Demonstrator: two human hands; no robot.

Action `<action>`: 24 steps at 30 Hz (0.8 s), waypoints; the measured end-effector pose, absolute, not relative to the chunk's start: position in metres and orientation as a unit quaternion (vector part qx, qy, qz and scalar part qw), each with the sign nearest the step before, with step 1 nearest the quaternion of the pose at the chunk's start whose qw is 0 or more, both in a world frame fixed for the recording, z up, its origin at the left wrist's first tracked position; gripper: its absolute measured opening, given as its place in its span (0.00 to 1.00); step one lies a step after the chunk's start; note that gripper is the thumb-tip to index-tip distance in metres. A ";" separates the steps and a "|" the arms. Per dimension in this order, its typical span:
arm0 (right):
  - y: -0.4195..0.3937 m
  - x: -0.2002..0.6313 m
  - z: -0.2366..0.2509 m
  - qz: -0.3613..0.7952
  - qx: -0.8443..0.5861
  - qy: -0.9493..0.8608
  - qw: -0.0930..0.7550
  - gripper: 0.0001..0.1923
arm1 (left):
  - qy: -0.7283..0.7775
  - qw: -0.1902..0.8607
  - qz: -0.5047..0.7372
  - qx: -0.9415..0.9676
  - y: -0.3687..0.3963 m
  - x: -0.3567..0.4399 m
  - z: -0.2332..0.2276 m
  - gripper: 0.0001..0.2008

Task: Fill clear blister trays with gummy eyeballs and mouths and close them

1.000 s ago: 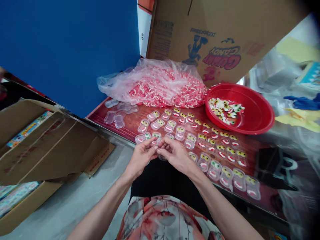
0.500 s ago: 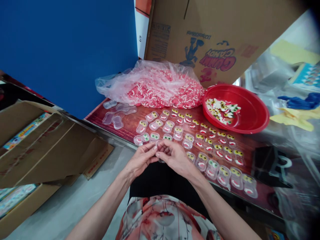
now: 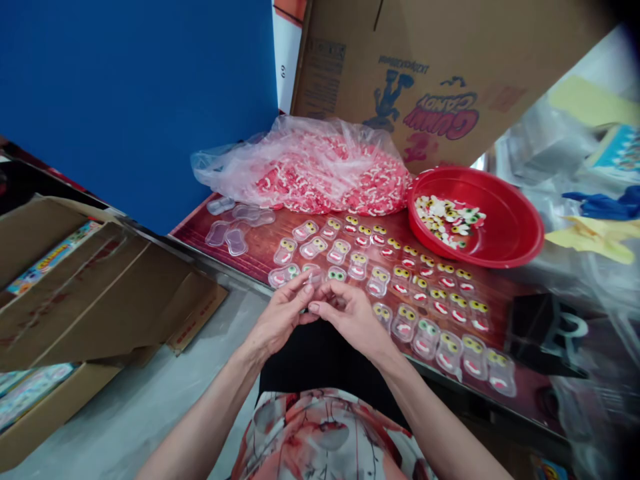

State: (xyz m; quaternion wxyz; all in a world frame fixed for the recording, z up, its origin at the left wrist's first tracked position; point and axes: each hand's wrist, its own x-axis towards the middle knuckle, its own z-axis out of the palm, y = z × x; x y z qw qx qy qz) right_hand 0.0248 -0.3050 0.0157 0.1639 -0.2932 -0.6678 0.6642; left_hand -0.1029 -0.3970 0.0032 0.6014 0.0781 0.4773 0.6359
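My left hand is closed in a pinch, with a small clear plastic piece showing at its fingertips. Close beside it, my right hand has its fingers curled and thumb forward; what they hold, if anything, is hidden. Both hands are just over the table's near edge. Beyond them lie rows of clear molded blister shells, such as this filled shell, with eye-shaped candies and red-and-white mouth-shaped candies. Another filled shell lies just past my right fingers.
A clear bag of red-and-white candies lies at the back. A red basin at the right holds loose eye candies. Empty clear shells lie at the table's left. Cardboard boxes stand at left; a blue panel rises behind.
My fingertips have parted slightly, and the clear plastic piece shows more above my left fingers. The view has shifted a little; the laid-out shells look unchanged.
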 end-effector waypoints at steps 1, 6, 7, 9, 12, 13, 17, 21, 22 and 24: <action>-0.305 0.024 0.016 0.668 -0.292 -0.664 0.169 0.06 | 0.476 0.601 0.638 0.068 -0.397 -0.102 0.004 0.26; -0.303 0.022 0.019 0.706 -0.283 -0.626 0.171 0.07 | 0.455 0.607 0.650 0.044 -0.397 -0.101 0.006 0.26; -0.302 0.022 0.019 0.712 -0.282 -0.620 0.169 0.07 | 0.452 0.610 0.649 0.045 -0.397 -0.101 0.006 0.25; -0.301 0.022 0.020 0.725 -0.281 -0.607 0.162 0.09 | 0.450 0.615 0.646 0.050 -0.398 -0.102 0.005 0.24; -0.300 0.022 0.018 0.748 -0.284 -0.582 0.144 0.12 | 0.451 0.619 0.641 0.054 -0.398 -0.104 0.004 0.24; -0.300 0.022 0.017 0.755 -0.285 -0.574 0.139 0.12 | 0.451 0.620 0.640 0.055 -0.398 -0.104 0.005 0.24; -0.300 0.022 0.013 0.769 -0.287 -0.555 0.134 0.14 | 0.456 0.619 0.637 0.054 -0.399 -0.105 0.006 0.25; -0.299 0.021 0.012 0.756 -0.292 -0.570 0.132 0.13 | 0.454 0.620 0.638 0.054 -0.400 -0.106 0.005 0.24; -0.299 0.021 0.012 0.750 -0.292 -0.579 0.133 0.12 | 0.453 0.619 0.639 0.055 -0.400 -0.106 0.004 0.23; -0.299 0.020 0.014 0.737 -0.288 -0.596 0.137 0.10 | 0.455 0.617 0.639 0.058 -0.400 -0.106 0.003 0.23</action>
